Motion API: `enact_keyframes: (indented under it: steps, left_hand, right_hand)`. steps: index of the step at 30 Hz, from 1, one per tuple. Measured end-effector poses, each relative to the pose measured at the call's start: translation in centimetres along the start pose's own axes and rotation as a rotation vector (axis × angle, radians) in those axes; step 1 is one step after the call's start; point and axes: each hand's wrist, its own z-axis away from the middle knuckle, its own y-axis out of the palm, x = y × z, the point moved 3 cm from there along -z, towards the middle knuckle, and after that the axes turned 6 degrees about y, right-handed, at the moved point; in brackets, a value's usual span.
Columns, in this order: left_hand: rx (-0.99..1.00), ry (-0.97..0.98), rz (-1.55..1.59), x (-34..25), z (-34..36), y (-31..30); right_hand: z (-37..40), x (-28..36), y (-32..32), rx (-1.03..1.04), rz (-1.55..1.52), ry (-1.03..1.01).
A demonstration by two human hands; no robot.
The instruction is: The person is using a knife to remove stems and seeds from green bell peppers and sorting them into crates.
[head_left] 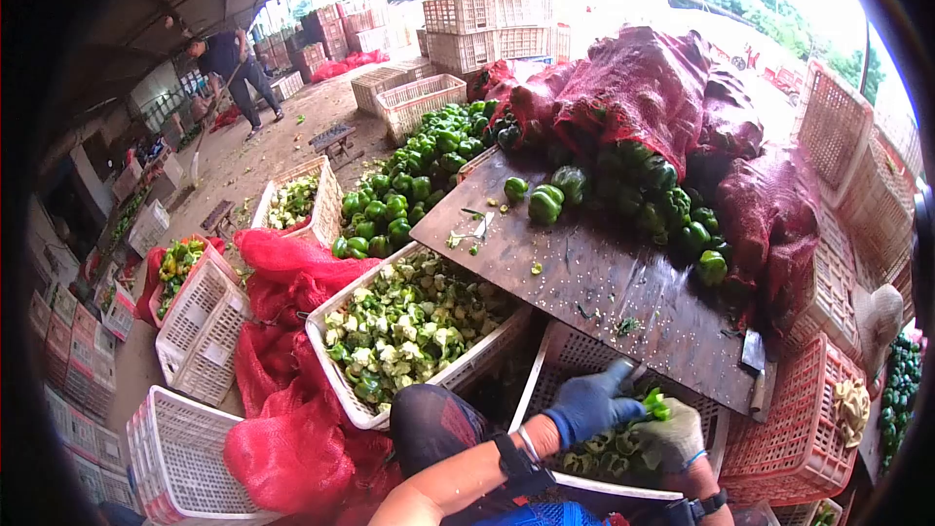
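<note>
My left hand [596, 405], in a blue glove, is closed and partly blurred; a small greyish tip shows by its thumb, too indistinct to name. Beside it my right hand [674, 436], in a pale glove, has its fingers closed around a bright green pepper piece [658, 403]. Both hands are close together over a white crate [531, 392] with green pepper scraps [604, 456] in it. Just beyond them lies a dark wooden board [623, 278], strewn with seeds. Whole green peppers [545, 203] rest on its far part, and a cleaver [753, 351] lies at its right end.
Left of my knees stands a crate of pepper cores [409, 321], beside red mesh sacking [282, 438]. A green pepper heap [409, 185] and full red mesh sacks [633, 88] lie beyond. Red crates [794, 429] stand right. A person [234, 63] holds a long pole at far left.
</note>
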Motion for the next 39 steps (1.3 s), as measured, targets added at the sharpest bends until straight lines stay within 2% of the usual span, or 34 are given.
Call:
enact_keyframes:
  steps: [1,2,3,5,6,8,9,11,12,15,16,17,19,21,22,23,24,25,26,27,28,29,30,31,32,33,35,36,39]
  left_hand:
    - [-0.076,0.164,0.078,-1.2,0.3,0.9]
    - [-0.055,0.197,-0.024,-2.0,0.4,1.7]
    - [0.047,0.22,-0.152,-1.4,0.9,0.4]
    - [-0.029,0.235,-0.019,-1.3,1.5,0.8]
    - [-0.051,0.216,0.01,-1.4,2.1,0.9]
    - [-0.117,0.182,0.063,-1.3,2.7,0.8]
    - [-0.152,0.096,0.217,-0.6,2.9,0.9]
    - [-0.225,-0.061,0.541,1.4,2.2,1.9]
    - [-0.225,-0.054,0.627,2.2,2.3,2.3]
    - [-0.267,-0.039,0.525,3.3,0.7,1.2]
    - [-0.248,-0.07,0.322,4.4,0.1,0.9]
    - [-0.213,-0.122,0.107,5.6,-0.5,0.4]
    - [-0.226,-0.088,0.103,5.1,0.3,-0.5]
    - [-0.237,0.07,0.174,2.4,1.4,-0.6]
    - [-0.141,0.045,0.201,0.2,2.4,-1.2]
    - [-0.033,0.034,0.229,-1.4,2.6,-1.6]
    - [-0.179,0.202,0.375,0.6,1.6,1.3]
    - [-0.254,0.257,0.284,1.1,1.3,1.3]
    - [-0.233,0.25,0.285,-0.6,2.4,-1.4]
    - [-0.359,0.461,0.098,-0.6,2.9,-2.0]
    - [-0.371,0.443,0.122,-0.6,3.1,-2.3]
    - [-0.311,0.436,0.398,0.6,2.4,-1.9]
    - [-0.401,0.512,0.361,0.0,3.3,-2.9]
    - [-0.343,0.096,0.776,-0.4,3.9,-2.5]
    - [-0.301,0.0,0.648,-1.6,4.5,-3.6]
    - [-0.289,0.073,0.547,-1.5,4.7,-3.2]
    - [-0.202,-0.089,0.724,-3.5,5.7,-3.5]
    - [-0.166,-0.13,0.702,-4.5,5.9,-4.1]
    - [-0.118,-0.146,0.763,-4.6,6.3,-4.2]
  right_hand:
    - [0.2,0.3,0.2,-0.005,0.198,0.06]
    - [0.3,1.1,0.7,-0.011,0.58,-0.275]
    - [0.0,2.1,2.8,0.037,0.441,-0.299]
    - [0.6,1.9,2.8,0.137,0.252,-0.278]
    - [1.3,1.4,3.0,0.214,0.053,-0.054]
    - [1.9,1.0,3.1,0.254,-0.152,0.002]
    - [2.4,1.4,3.8,0.258,-0.285,0.039]
    - [2.4,2.6,3.9,0.13,0.142,-0.262]
    - [3.2,4.5,3.8,0.105,0.317,-0.401]
    - [3.8,5.5,4.2,0.111,-0.225,-0.135]
    - [3.8,6.2,4.0,0.071,-0.371,-0.244]
    - [2.4,4.9,3.4,0.014,-0.539,-0.164]
    - [0.1,2.8,2.7,0.077,-0.794,-0.158]
    - [-1.0,0.9,3.1,0.222,-1.035,-0.078]
    - [0.4,1.7,3.3,0.25,-0.905,0.041]
    - [0.3,2.6,4.2,0.237,-0.865,-0.001]
    - [0.2,2.9,5.2,0.201,-0.83,-0.035]
    - [0.0,2.1,5.2,0.134,-0.8,-0.055]
    - [-1.8,-0.7,4.9,0.219,-0.72,-0.159]
    - [0.5,2.5,4.5,0.214,-0.339,-0.217]
    - [1.6,4.5,4.2,0.086,0.01,-0.542]
    - [1.6,4.2,4.3,0.133,-0.25,-0.274]
    - [1.2,3.8,4.3,0.079,-0.21,-0.294]
    - [2.2,4.1,4.6,0.067,-0.358,-0.188]
    - [2.5,4.5,4.8,0.036,-0.355,-0.256]
    - [3.5,5.4,5.0,0.03,-0.344,-0.147]
    - [5.0,5.6,4.7,0.071,-0.445,-0.223]
    - [4.9,5.5,4.5,0.073,-0.423,-0.285]
    - [5.2,5.1,4.5,0.211,-0.605,-0.132]
